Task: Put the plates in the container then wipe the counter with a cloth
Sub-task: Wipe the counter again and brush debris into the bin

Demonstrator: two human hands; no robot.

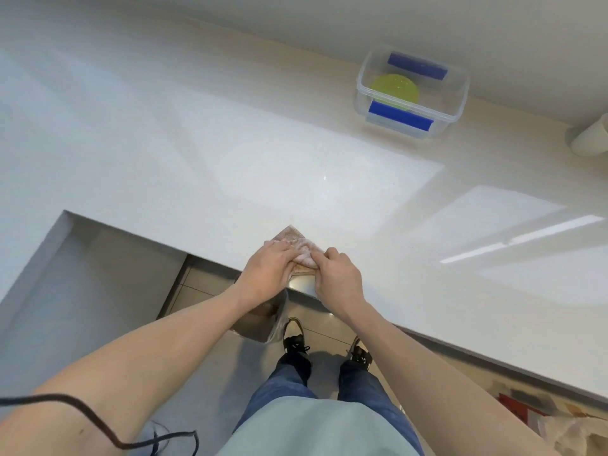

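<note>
A small tan cloth (297,243) lies folded at the near edge of the white counter (230,166). My left hand (268,271) and my right hand (335,274) both pinch it, one on each side, fingers closed on the fabric. At the far right of the counter stands a clear plastic container (459,103) with blue clips. A yellow-green plate (394,88) lies inside it.
A pale cylindrical object (590,139) lies at the right edge, near the wall. The counter turns an inner corner at my left. A metal bin (260,319) stands on the tiled floor by my feet. A patterned rug (539,419) lies at lower right.
</note>
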